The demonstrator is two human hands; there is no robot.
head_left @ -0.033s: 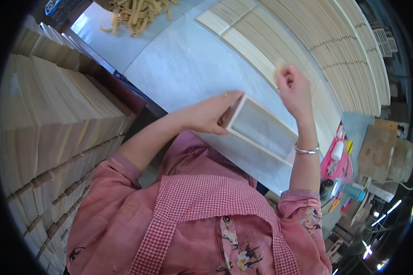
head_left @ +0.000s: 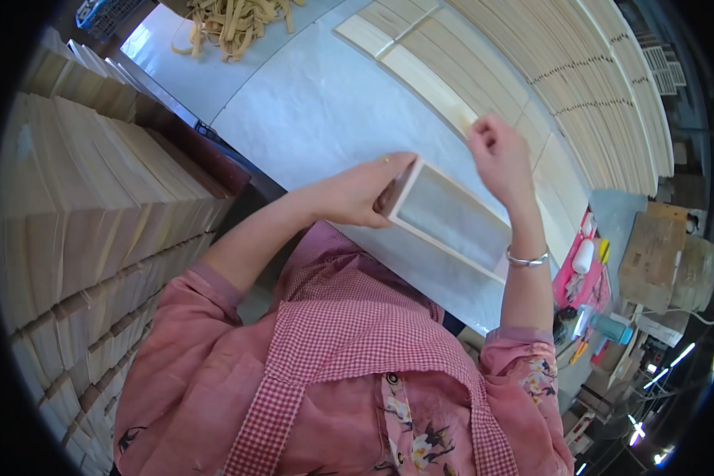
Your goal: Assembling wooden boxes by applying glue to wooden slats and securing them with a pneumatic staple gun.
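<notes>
My left hand [head_left: 362, 190] is wrapped round the short left end of a pale wooden box frame [head_left: 449, 252]. The frame is a long rectangle with thin walls, and the pale tabletop shows through its middle. My right hand [head_left: 501, 159] is raised past the frame's far right side, its fingers curled together. A faint yellowish blur shows by its fingertips, too smeared to name. My right forearm, with a silver bangle [head_left: 527, 260] on the wrist, passes over the frame's right end and hides part of it.
Flat wooden panels [head_left: 428, 75] lie beyond my right hand, with long rows of thin slats [head_left: 567, 71] behind. Tan strips [head_left: 234, 28] are heaped at the far left of the table [head_left: 293, 103]. Stacked boards [head_left: 95, 198] rise on the left. A pink tray [head_left: 567, 284] holds small items at right.
My right hand has shifted slightly left. The left hand and the wooden box frame have moved only a little, slightly left and away from me.
</notes>
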